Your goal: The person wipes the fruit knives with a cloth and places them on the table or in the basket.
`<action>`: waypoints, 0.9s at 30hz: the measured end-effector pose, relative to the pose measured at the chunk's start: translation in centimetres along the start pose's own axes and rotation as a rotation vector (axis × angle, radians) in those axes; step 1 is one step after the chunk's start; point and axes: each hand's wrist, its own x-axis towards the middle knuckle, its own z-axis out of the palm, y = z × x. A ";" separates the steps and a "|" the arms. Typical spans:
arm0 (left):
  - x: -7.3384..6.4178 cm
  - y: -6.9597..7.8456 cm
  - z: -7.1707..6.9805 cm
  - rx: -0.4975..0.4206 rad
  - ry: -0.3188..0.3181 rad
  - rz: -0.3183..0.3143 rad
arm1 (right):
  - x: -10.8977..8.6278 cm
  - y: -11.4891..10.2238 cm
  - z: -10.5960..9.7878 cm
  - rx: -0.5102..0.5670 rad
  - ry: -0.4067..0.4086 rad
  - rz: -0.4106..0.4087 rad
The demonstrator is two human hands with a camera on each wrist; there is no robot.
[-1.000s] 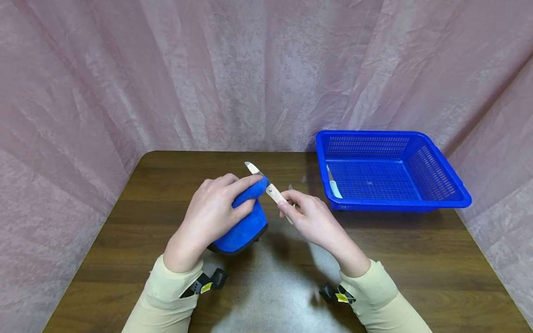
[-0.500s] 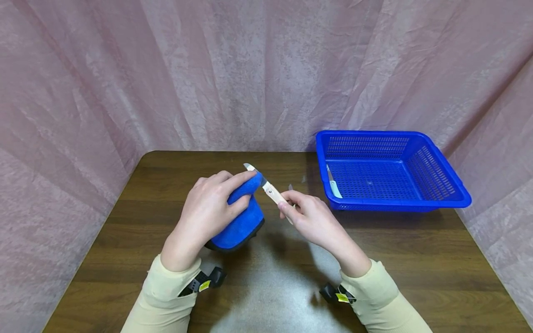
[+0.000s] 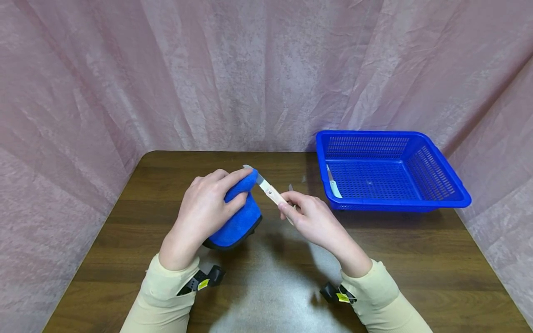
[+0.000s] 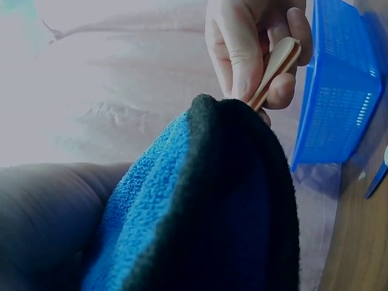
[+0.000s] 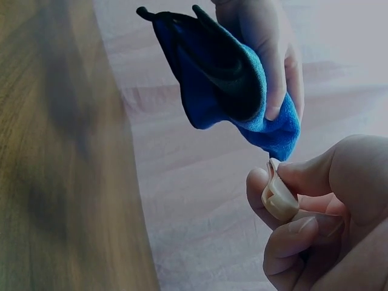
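In the head view my left hand [image 3: 208, 199] pinches a folded blue cloth [image 3: 237, 226] with dark edging around a folding knife's blade [image 3: 260, 179]. The blade's tip pokes out beyond the cloth at the upper left. My right hand [image 3: 310, 217] grips the folding knife [image 3: 275, 195] by its pale wooden handle, between thumb and fingers. From the left wrist view, the slotted end of the handle [image 4: 280, 63] shows in the right fingers. The right wrist view has the cloth [image 5: 279, 133] right at the handle's far end, covering the blade.
A blue plastic basket [image 3: 391, 203] stands at the back right, with a pale-green-handled knife [image 3: 334, 187] along its left side. Another blade tip [image 3: 290, 187] shows on the wooden table [image 3: 137, 259] just behind the right hand. A pink curtain [image 3: 266, 74] hangs behind the table.
My left hand and the cloth have slid up and left along the blade toward its tip, baring more blade near the handle. My right hand stays almost still with the knife.
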 end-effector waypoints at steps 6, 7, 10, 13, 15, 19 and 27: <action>0.0 -0.2 -0.1 -0.004 0.010 -0.010 | 0.0 0.1 0.0 0.007 -0.011 0.002; 0.1 -0.2 -0.1 -0.005 0.011 -0.011 | 0.0 0.1 0.0 0.008 -0.012 0.002; 0.1 -0.3 -0.2 -0.009 0.016 -0.011 | 0.0 0.1 0.0 0.009 -0.011 -0.001; 0.1 -0.4 -0.2 -0.011 0.021 -0.014 | 0.0 0.1 0.0 0.008 -0.011 -0.003; 0.1 -0.5 -0.3 -0.011 0.023 -0.020 | 0.0 0.1 0.0 0.008 -0.012 -0.006; 0.1 -0.6 -0.4 -0.011 0.024 -0.031 | -0.1 0.1 0.0 0.005 -0.012 -0.006; 0.0 -0.6 -0.6 -0.014 0.030 -0.039 | -0.1 0.2 0.1 0.004 -0.010 -0.015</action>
